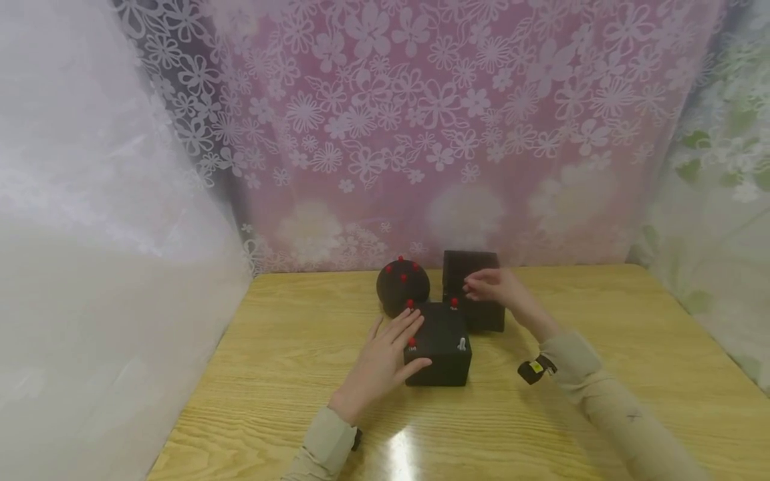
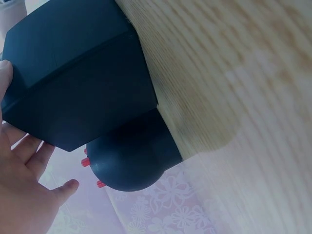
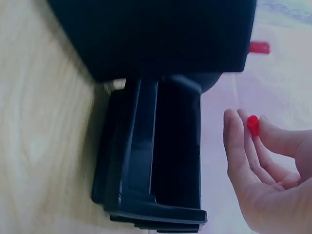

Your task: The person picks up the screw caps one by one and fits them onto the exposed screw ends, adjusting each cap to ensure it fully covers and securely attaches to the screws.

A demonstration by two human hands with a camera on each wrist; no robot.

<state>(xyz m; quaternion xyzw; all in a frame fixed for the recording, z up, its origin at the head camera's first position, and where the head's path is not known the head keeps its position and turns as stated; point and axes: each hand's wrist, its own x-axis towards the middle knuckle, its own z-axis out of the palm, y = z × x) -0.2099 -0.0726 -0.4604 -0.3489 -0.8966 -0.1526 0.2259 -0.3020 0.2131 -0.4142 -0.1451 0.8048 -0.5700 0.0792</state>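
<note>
A black box (image 1: 436, 334) stands on the table, with small red knobs (image 1: 454, 303) at three top corners and a pale metal-looking post (image 1: 462, 344) at the near right one. My left hand (image 1: 381, 357) rests on the box's left side, its fingers fairly straight over the top; the left wrist view shows it beside the dark box (image 2: 92, 87). Between thumb and fingertips, my right hand (image 3: 268, 170) pinches a small red peg-like piece (image 3: 253, 125). In the head view that right hand (image 1: 496, 287) hangs over an open black container (image 1: 472, 262), hollow inside (image 3: 175, 146).
Behind the box on the left stands a round-topped black object (image 1: 403, 290) bearing several red knobs; it touches or nearly touches the box. All stand on a wood-grain table (image 1: 301, 374). A pink flowered curtain (image 1: 421, 133) hangs behind, with pale sheets at both sides.
</note>
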